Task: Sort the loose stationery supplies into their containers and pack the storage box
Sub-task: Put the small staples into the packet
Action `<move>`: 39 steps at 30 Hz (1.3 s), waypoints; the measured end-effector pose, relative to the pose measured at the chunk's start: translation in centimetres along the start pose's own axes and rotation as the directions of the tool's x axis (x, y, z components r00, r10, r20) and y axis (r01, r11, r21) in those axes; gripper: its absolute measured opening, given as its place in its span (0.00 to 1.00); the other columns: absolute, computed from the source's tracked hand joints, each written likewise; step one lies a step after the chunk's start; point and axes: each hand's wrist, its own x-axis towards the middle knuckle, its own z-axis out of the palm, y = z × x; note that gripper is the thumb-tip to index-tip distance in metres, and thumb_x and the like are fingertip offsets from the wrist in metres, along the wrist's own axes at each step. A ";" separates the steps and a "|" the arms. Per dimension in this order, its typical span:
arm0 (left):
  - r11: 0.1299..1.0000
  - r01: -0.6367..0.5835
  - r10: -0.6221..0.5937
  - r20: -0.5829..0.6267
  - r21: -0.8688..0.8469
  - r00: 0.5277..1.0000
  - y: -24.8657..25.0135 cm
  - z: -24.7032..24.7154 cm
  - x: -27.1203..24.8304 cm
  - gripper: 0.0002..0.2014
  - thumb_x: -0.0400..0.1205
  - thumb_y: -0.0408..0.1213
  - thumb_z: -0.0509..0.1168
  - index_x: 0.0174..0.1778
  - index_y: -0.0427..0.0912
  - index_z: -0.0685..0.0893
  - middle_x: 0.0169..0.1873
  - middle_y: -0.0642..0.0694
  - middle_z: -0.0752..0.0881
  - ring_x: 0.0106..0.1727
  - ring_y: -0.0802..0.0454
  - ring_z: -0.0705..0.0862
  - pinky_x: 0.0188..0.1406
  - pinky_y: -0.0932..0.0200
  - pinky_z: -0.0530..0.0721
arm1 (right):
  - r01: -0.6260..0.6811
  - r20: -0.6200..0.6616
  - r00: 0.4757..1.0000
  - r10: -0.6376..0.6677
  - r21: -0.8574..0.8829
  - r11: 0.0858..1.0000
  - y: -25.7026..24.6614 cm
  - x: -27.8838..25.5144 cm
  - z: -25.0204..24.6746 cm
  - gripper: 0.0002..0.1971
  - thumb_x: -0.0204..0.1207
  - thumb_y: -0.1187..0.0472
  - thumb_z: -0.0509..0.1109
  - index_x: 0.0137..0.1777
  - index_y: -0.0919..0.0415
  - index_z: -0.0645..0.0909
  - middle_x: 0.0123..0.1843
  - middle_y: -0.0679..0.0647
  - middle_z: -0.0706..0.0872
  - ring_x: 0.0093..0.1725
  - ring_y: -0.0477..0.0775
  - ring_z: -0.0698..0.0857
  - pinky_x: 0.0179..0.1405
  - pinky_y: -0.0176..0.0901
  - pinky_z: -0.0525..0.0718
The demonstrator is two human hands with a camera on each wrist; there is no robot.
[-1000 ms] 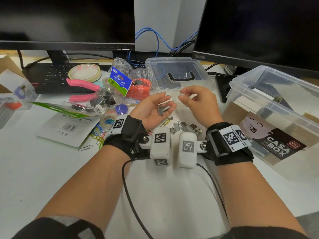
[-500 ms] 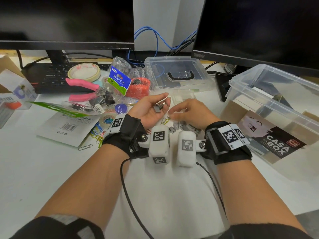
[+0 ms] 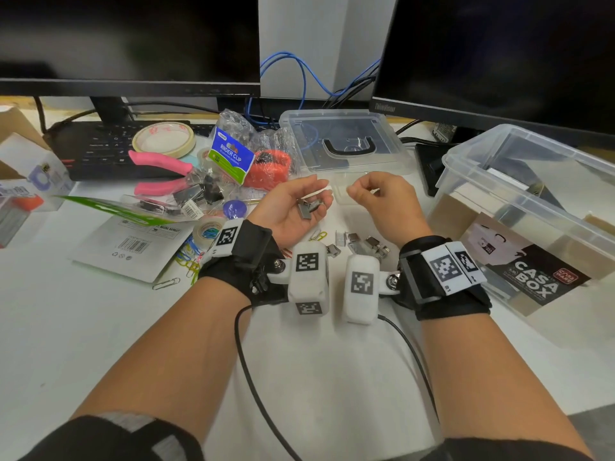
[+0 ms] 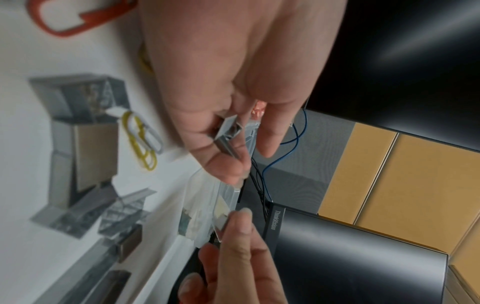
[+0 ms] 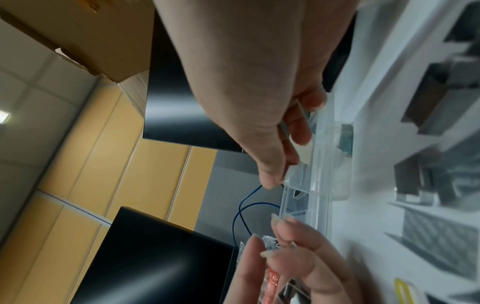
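— Since half a second ago the right hand (image 3: pixel 382 201) has lifted off the staple strips (image 3: pixel 362 244) on the desk (image 3: pixel 100 327) and now hovers above them, near the left hand (image 3: pixel 293 207).

— What does the left hand have?

— It lies palm up, fingers loosely curled, cradling a few grey staple blocks (image 3: pixel 307 207). The left wrist view shows one block (image 4: pixel 227 133) lying against the fingers.

— And the right?

— Fingers curled, thumb and forefinger close together; whether they pinch anything, I cannot tell.

— Where is the container?

— A small clear case (image 3: pixel 342 191) sits on the desk just beyond both hands. The big clear storage box (image 3: pixel 532 207) stands open to the right, its lid (image 3: pixel 342 141) lying flat behind the hands.

— Anything else loose?

— Coloured paper clips (image 3: pixel 189 257) by the left wrist, a binder clip bag (image 3: pixel 231 158), pink pliers (image 3: pixel 159 171) and a tape roll (image 3: pixel 163 139) further left.
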 end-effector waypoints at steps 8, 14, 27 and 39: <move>0.996 -0.002 -0.006 0.090 0.086 0.996 -0.3 0.4 -0.7 0.13 0.85 0.37 0.59 0.45 0.31 0.84 0.41 0.39 0.86 0.44 0.45 0.85 0.41 0.60 0.89 | 0.119 -0.001 0.993 -0.122 0.235 0.965 -1.5 -0.9 0.2 0.05 0.78 0.60 0.69 0.42 0.51 0.84 0.37 0.40 0.85 0.38 0.37 0.81 0.46 0.32 0.78; 0.998 0.037 -0.038 0.016 0.053 0.999 0.1 0.1 -0.2 0.11 0.85 0.34 0.59 0.41 0.31 0.81 0.28 0.42 0.85 0.24 0.56 0.83 0.20 0.72 0.79 | 0.022 0.015 1.000 -0.022 0.054 0.998 -0.8 -0.6 -0.4 0.09 0.79 0.55 0.68 0.47 0.60 0.86 0.37 0.44 0.83 0.37 0.43 0.80 0.42 0.33 0.77; 1.000 0.014 -0.013 -0.051 0.019 0.999 0.1 -0.2 0.4 0.13 0.85 0.33 0.59 0.38 0.31 0.81 0.27 0.42 0.83 0.21 0.56 0.80 0.16 0.72 0.74 | -0.027 0.346 0.932 0.111 -0.241 0.970 -1.3 -1.2 -0.6 0.06 0.68 0.62 0.77 0.45 0.55 0.88 0.33 0.44 0.80 0.33 0.40 0.76 0.31 0.25 0.70; 1.000 0.020 -0.020 0.008 0.023 1.000 -0.1 0.2 -0.1 0.12 0.85 0.35 0.60 0.46 0.28 0.80 0.39 0.36 0.81 0.44 0.45 0.82 0.41 0.51 0.88 | 0.099 -0.049 0.994 -0.096 0.066 0.993 -0.9 -0.7 -0.2 0.07 0.71 0.66 0.73 0.44 0.53 0.85 0.32 0.45 0.79 0.32 0.39 0.76 0.37 0.25 0.74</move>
